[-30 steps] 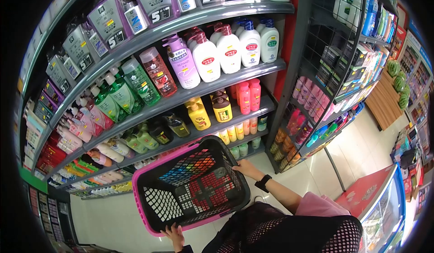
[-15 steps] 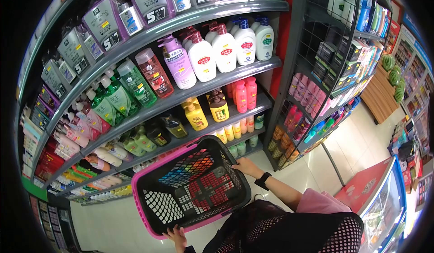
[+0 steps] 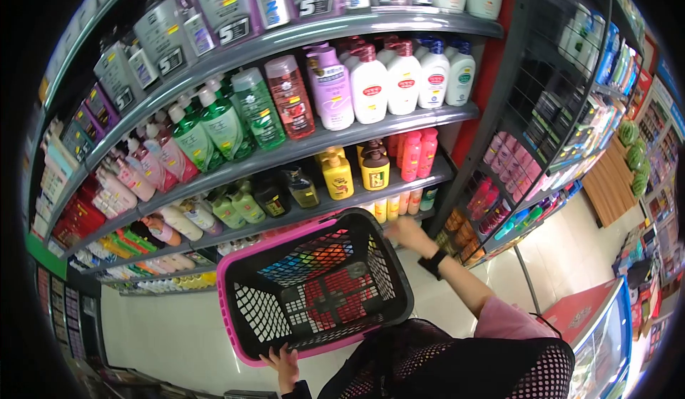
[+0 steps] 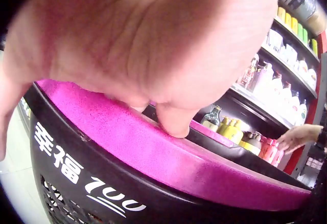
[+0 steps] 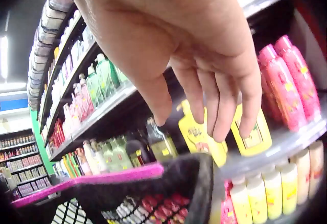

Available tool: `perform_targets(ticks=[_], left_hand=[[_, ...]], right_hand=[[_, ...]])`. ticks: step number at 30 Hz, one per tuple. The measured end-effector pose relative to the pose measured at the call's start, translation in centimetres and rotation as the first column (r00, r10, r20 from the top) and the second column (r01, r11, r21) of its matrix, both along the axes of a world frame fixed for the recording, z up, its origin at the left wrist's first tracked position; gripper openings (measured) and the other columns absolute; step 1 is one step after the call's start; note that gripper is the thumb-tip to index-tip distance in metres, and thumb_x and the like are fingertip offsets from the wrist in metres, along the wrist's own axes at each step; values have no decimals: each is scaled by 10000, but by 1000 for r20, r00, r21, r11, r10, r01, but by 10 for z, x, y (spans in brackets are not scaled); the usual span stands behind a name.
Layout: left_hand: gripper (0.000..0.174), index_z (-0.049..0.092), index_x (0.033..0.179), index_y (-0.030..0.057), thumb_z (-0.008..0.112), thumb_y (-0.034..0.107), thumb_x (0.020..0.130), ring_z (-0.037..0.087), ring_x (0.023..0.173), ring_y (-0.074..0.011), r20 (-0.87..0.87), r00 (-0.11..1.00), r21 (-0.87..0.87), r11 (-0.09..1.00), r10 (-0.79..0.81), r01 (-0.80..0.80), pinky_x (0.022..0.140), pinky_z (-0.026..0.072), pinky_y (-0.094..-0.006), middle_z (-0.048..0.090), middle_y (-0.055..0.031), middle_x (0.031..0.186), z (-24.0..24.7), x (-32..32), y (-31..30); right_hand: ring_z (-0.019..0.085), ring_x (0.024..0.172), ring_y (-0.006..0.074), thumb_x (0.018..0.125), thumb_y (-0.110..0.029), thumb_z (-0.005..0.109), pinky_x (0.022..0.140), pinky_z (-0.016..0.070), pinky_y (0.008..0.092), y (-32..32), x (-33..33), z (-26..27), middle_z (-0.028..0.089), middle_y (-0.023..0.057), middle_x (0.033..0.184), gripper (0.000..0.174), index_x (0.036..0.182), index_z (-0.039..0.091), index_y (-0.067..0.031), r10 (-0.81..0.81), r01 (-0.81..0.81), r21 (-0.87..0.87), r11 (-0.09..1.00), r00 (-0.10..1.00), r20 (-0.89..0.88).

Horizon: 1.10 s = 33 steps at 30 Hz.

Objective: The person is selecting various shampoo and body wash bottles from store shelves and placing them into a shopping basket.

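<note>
A black basket with a pink rim (image 3: pixel 222 306) is tilted in front of the shelves, and I see no item in it. My left hand (image 3: pixel 284 365) holds its near rim; in the left wrist view the fingers of that hand (image 4: pixel 148 40) curl over the pink edge (image 4: pixel 127 142). My right hand (image 3: pixel 412 236) is off the basket, above its right end. In the right wrist view the right hand (image 5: pixel 173 45) hangs with loosely bent fingers, holding nothing, before yellow pump bottles (image 5: pixel 196 134) on the shelf.
Shelves of white bottles (image 3: pixel 369 88), green bottles (image 3: pixel 222 124) and pink bottles (image 3: pixel 412 156) stand ahead. A wire rack (image 3: pixel 528 128) with packaged goods is at the right. Farther right are a wooden stand (image 3: pixel 606 185) with watermelons and a red and blue glass-topped case (image 3: pixel 585 313).
My right hand has let go of the basket's end and lifted away toward the shelves. The head view has shifted, so the shelves sit farther right. My left hand stays on the rim.
</note>
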<state>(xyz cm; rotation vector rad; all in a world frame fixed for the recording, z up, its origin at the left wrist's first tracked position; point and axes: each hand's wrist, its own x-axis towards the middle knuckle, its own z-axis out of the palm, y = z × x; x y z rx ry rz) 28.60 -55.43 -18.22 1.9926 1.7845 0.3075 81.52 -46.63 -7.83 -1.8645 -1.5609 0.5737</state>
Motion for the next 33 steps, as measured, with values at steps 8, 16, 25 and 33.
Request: perform_targets(ticks=[8, 16, 25, 33], left_hand=[[399, 540, 1208, 147, 633, 309, 856, -48, 1305, -565, 72, 995, 53, 996, 73, -77, 1015, 152, -659, 213, -306, 1399, 17, 19, -6], [414, 535, 1214, 121, 645, 275, 846, -24, 1304, -566, 118, 990, 108, 990, 75, -88, 1015, 156, -655, 212, -308, 1395, 23, 27, -9], [411, 541, 1206, 122, 642, 293, 847, -34, 1307, -565, 135, 986, 62, 992, 101, -110, 1021, 148, -651, 207, -310, 1398, 33, 31, -7], [410, 557, 1188, 147, 622, 371, 851, 29, 1303, -539, 91, 989, 75, 989, 120, -127, 1037, 116, -641, 273, -273, 1369, 32, 33, -7]], right_hand=[[596, 995, 393, 766, -175, 695, 856, 479, 412, 138, 2, 208, 607, 264, 1070, 477, 1152, 535, 56, -236, 143, 696, 704, 971, 39], [548, 1080, 371, 754, -198, 709, 930, 434, 404, 214, 6, 283, 543, 236, 1190, 604, 1246, 436, 21, -285, -108, 834, 541, 910, 302], [635, 888, 374, 763, -234, 708, 776, 499, 401, 226, 25, 300, 634, 265, 934, 536, 1147, 498, 76, -119, -104, 625, 773, 945, 303], [645, 784, 336, 797, -189, 681, 686, 504, 373, 198, 26, 303, 654, 187, 902, 298, 987, 547, -2, -86, -167, 695, 700, 946, 314]])
